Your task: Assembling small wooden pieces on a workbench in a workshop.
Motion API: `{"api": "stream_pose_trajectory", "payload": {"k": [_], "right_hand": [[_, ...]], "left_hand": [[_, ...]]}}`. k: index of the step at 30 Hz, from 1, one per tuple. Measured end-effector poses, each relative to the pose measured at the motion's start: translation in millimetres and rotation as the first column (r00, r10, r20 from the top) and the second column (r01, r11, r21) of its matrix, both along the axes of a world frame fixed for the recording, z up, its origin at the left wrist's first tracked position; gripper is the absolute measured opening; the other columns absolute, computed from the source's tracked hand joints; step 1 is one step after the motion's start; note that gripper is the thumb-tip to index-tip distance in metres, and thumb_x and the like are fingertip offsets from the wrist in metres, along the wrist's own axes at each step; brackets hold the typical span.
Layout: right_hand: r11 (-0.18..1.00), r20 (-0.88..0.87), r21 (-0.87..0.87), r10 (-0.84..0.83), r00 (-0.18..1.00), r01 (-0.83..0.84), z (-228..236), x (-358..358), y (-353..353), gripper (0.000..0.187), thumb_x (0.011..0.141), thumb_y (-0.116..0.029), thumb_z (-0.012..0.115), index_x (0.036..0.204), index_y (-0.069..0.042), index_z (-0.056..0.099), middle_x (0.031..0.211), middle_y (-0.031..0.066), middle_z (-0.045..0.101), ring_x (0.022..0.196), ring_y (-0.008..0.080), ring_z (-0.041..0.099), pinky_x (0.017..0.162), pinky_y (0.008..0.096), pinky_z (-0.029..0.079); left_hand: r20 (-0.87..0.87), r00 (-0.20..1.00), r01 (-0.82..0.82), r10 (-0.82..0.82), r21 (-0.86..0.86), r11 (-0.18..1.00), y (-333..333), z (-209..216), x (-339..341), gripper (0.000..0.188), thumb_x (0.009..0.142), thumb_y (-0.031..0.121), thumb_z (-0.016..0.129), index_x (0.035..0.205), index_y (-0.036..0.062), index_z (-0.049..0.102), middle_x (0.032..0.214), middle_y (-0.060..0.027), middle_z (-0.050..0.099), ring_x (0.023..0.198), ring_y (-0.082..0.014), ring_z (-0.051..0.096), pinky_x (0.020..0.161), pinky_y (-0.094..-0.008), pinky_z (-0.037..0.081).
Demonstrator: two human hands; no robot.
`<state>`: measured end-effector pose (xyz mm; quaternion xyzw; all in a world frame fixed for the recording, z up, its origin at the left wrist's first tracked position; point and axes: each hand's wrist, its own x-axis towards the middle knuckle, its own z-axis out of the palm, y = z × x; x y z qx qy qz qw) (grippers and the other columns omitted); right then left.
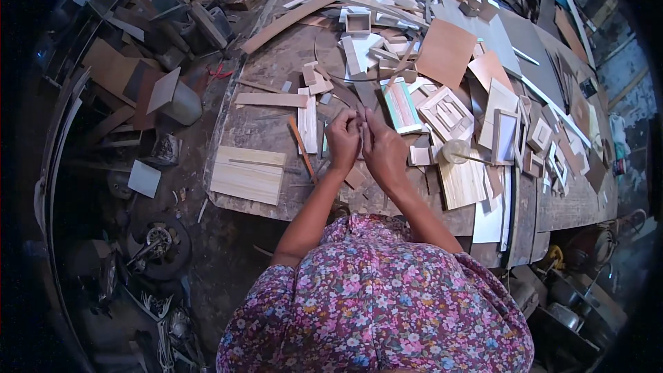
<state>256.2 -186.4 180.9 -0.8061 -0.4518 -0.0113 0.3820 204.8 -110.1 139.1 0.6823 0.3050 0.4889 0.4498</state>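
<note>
My left hand and my right hand meet over the near middle of the workbench, fingers pinched together. Something small and thin seems to be between the fingertips, but they hide most of it. A dark thin strip shows just beyond the fingers; I cannot tell whether it is held or lies on the bench. Left of my hands are pale wooden sticks and an orange-brown strip. Close by on the right is a small green-edged wooden panel.
The worn wooden workbench carries many offcuts, small frames and a brown board. Pale planks lie near its left edge. A clear tub with a stick stands to the right. Scrap and a wheel crowd the floor.
</note>
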Motion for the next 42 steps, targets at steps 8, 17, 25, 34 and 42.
{"api": "stream_pose_trajectory", "payload": {"k": [8,17,25,34,42], "right_hand": [[1.0,-0.041,0.007,0.014,0.999,-0.014,8.9,1.9,4.8,0.029,0.084,-0.021,0.047,0.108,-0.007,0.057,0.062,0.0208,0.056,0.059,0.0345,0.057,0.052,0.0405,0.043],[0.988,-0.288,0.155,0.015,0.957,0.031,11.3,23.4,-1.5,0.025,0.087,-0.02,0.043,0.097,-0.002,0.056,0.064,0.022,0.056,0.058,0.0378,0.056,0.051,0.0439,0.042],[0.96,-0.245,0.28,0.098,0.965,-0.027,11.7,9.9,-4.9,0.027,0.087,-0.016,0.045,0.108,0.0,0.053,0.063,0.0146,0.058,0.051,0.0181,0.056,0.049,0.0316,0.042],[0.976,-0.151,0.203,0.111,0.982,-0.079,5.9,6.9,5.2,0.026,0.083,-0.01,0.049,0.105,0.0,0.057,0.069,0.0234,0.057,0.057,0.0291,0.06,0.051,0.0342,0.044],[0.972,-0.187,0.217,0.13,0.974,-0.088,7.1,6.2,11.1,0.027,0.082,-0.013,0.048,0.103,0.0,0.056,0.072,0.0254,0.055,0.061,0.0365,0.057,0.051,0.0409,0.043]], "left_hand": [[0.044,0.999,0.004,-0.007,0.058,0.998,2.3,-5.3,0.6,0.006,0.078,0.0,0.052,0.072,-0.0013,0.052,0.06,-0.0058,0.052,0.056,-0.0086,0.046,0.051,-0.0252,0.039],[0.261,0.961,0.15,-0.094,-0.203,0.968,2.1,-2.0,4.6,0.005,0.08,0.0,0.052,0.075,0.0004,0.055,0.066,-0.0005,0.054,0.058,-0.0054,0.049,0.054,-0.0198,0.042],[0.211,0.976,0.079,-0.054,-0.116,0.99,-2.6,-2.0,3.8,0.005,0.078,-0.002,0.052,0.074,-0.0004,0.055,0.066,-0.0025,0.055,0.057,-0.0076,0.052,0.051,-0.0215,0.042],[0.042,0.999,-0.032,0.029,0.077,0.997,-8.5,6.4,-3.1,0.005,0.075,-0.005,0.048,0.072,-0.0017,0.051,0.061,-0.0079,0.051,0.054,-0.0126,0.049,0.049,-0.0266,0.038],[0.052,0.998,-0.036,0.03,0.125,0.991,-7.9,9.2,-6.8,0.006,0.073,-0.006,0.047,0.071,-0.0022,0.051,0.06,-0.0098,0.051,0.054,-0.0156,0.049,0.05,-0.0283,0.039]]}}
